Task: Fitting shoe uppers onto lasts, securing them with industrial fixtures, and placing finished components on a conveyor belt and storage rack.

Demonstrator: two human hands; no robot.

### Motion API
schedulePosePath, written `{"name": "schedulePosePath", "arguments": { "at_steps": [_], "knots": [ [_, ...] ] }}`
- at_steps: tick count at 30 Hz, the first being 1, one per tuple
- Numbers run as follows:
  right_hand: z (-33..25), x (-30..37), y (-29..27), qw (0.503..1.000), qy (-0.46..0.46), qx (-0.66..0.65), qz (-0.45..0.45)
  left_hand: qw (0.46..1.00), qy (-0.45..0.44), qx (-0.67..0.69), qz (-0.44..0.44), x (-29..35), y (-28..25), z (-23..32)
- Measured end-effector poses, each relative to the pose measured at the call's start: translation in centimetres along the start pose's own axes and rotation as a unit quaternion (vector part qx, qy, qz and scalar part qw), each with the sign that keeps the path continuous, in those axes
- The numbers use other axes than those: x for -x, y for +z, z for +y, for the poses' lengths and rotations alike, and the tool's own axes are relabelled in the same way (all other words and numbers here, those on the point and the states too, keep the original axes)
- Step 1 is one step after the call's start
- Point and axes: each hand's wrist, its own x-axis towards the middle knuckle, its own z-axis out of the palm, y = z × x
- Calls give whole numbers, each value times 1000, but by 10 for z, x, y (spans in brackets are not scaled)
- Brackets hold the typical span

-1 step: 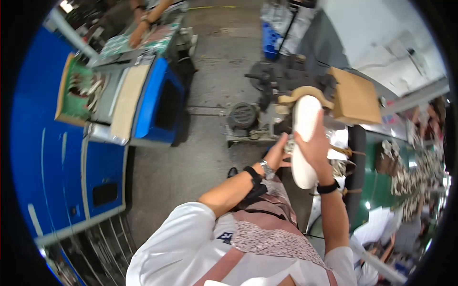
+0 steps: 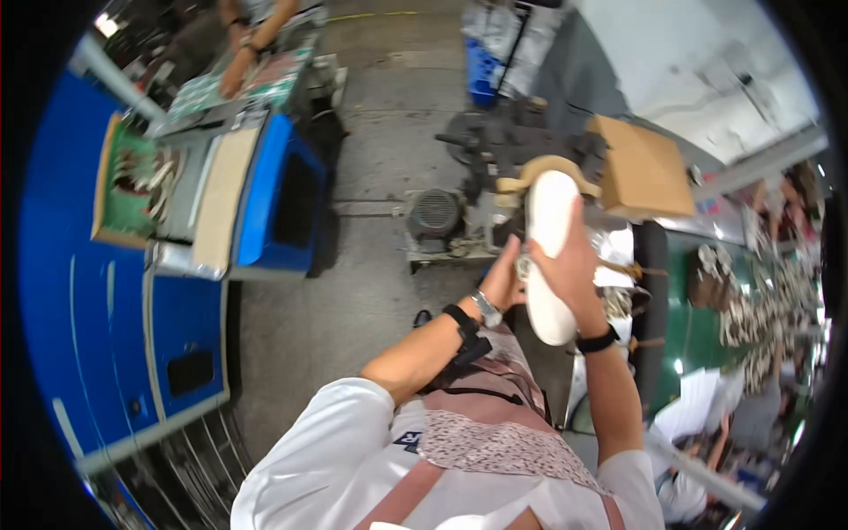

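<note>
A shoe (image 2: 549, 256) is held up on its side, its long white sole facing me. Wrapped round the sole's right edge, my right hand (image 2: 570, 269) grips it, thumb lying across the white surface. On the left side my left hand (image 2: 505, 281) has its fingers on the shoe's upper, thumb pointing up; part of those fingers is hidden behind the shoe. The toe end reaches in front of a curved tan pad (image 2: 539, 166) on a dark machine (image 2: 530, 132). Most of the upper is out of sight.
A motor (image 2: 435, 214) sits low at the machine's left. A cardboard box (image 2: 649, 168) stands to its right, beside a green work surface (image 2: 682, 331) with several shoes (image 2: 746, 318). Blue cabinets (image 2: 97, 327) line the left. At the far left, another person's hands (image 2: 234, 75) are over a bench.
The whole view has shifted slightly, so everything lies a little farther left. Both hands keep the same hold on the shoe.
</note>
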Motion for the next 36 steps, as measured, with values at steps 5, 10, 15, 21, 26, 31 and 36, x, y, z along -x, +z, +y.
{"name": "schedulePosePath", "arguments": {
  "at_steps": [5,10,15,21,26,31,36],
  "knots": [
    [-21,8,-2,997,73,2,-19,997,31,65,-1,-8,25,4],
    [-21,11,-10,994,100,-28,-28,996,18,76,-41,-14,20,-1],
    [-19,19,-8,995,83,-39,29,996,32,60,-51,-6,31,-1],
    [-29,33,-15,991,86,-84,50,990,6,91,-107,2,18,-3],
    [-12,94,-14,826,279,-485,60,994,-85,11,-72,60,-31,10],
    [-3,46,55,477,424,-768,-50,947,-64,-309,-52,127,-74,67],
    [-31,21,50,413,351,-840,-29,826,-155,-542,-7,217,-120,106]
  ]
}}
